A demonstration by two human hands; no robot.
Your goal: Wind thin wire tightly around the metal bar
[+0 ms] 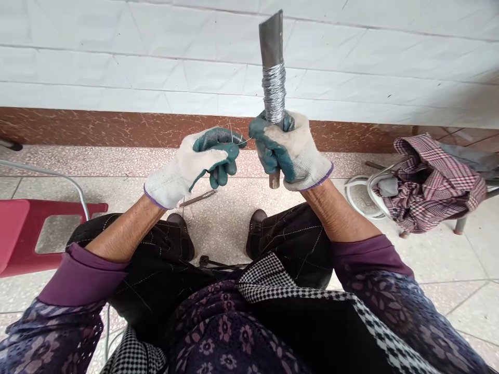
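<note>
Both hands wear white knit gloves with dark green coated palms and fingers. My right hand [286, 148] is wrapped around the lower part of a grey metal bar [272, 41], which stands nearly upright and has a flattened, wider top. Many turns of thin silvery wire [274, 91] are wound about its middle, just above my fist. The bar's brown lower end sticks out below the glove. At the left, my left hand [212, 158] pinches a thin loose piece of wire between thumb and forefinger; it stretches across to my right hand. The exact pinch point is hard to see.
A white tiled wall [156, 67] with a reddish-brown base strip [117, 127] stands close in front. A thin rod [198, 198] with a rough tip is below my left hand. On the left is a red stool [15, 228]; on the right lies checked cloth [436, 187] beside white tubing [356, 195].
</note>
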